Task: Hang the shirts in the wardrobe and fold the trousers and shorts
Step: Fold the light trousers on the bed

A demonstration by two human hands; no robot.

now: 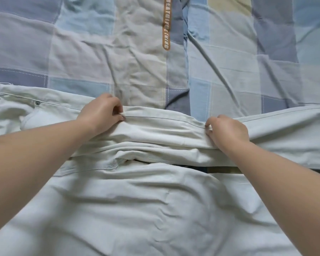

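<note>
Head view looks down on pale trousers (155, 200) spread sideways across a bed with a checked blue and grey bedspread (229, 61). At far left lies the waist end, with a metal rivet (37, 103) beside a pocket opening. Next along, the left hand (102, 111) has its fingers curled, pinching the stitched far seam of the upper trouser leg. Between the two grips the cloth bunches into several long ridges. Further right, the right hand (227, 130) pinches the same seam in the same way, well apart from its partner. Past it the leg runs off the right edge of the frame.

The step in hand looks like squaring one leg over the other before folding. To do it well, both pinches should draw the seam taut along its length, so the slack ridges between them flatten out. Then the edge should be laid straight onto the edge of the leg beneath, which I cannot see clearly from here. A dark gap under the bunched layer suggests the legs are not yet matched. Smoothing from the waist end toward the cuffs would push wrinkles out rather than trap them. Uneven pull from either side would skew the fold.
</note>
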